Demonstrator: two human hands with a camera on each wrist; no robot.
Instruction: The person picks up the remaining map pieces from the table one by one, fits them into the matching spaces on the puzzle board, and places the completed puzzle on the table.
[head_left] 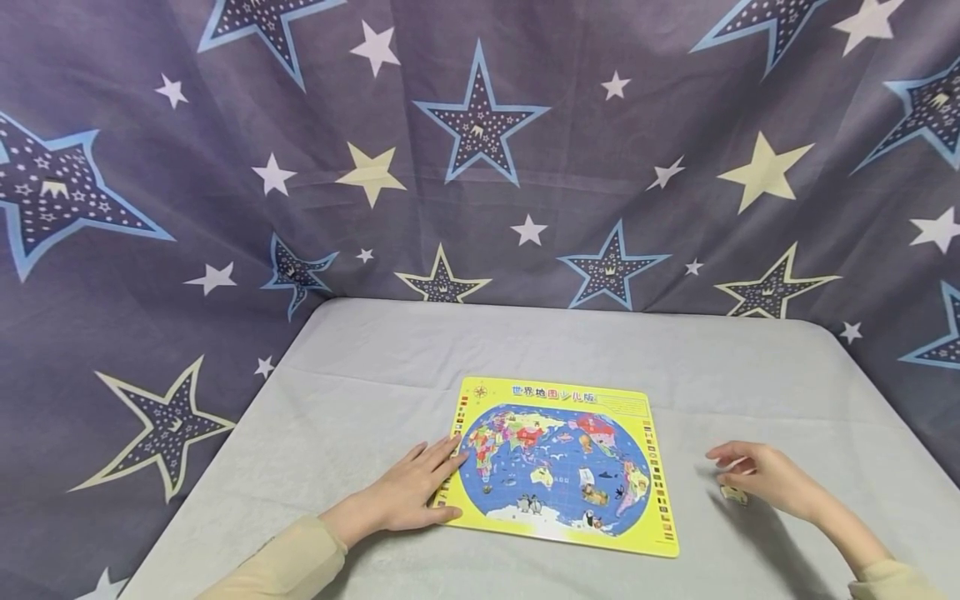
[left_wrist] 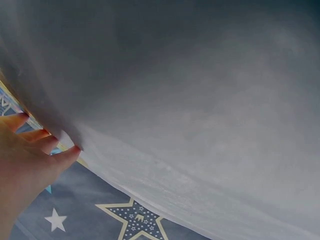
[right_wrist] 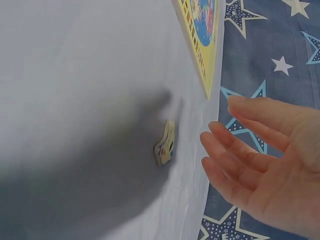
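A yellow-bordered children's world map puzzle board [head_left: 525, 533] lies flat on the table, its blue oval map showing continents and animals. My left hand [head_left: 408, 490] rests on the board's left edge with fingers extended; the left wrist view shows the fingertips of that hand [left_wrist: 32, 155] along the edge. Off to the right of the board, my right hand [head_left: 772, 479] hovers over a small puzzle piece [head_left: 735, 495]. In the right wrist view the fingers of the right hand [right_wrist: 270, 162] are loosely bent and apart from the piece [right_wrist: 166, 145], which lies on the cloth.
A light grey cloth [head_left: 360, 358] covers the table under everything. Behind and to the left hangs a dark curtain [head_left: 480, 217] printed with stars, close against the table's edges. Shadows of the right hand fall across the cloth around the piece.
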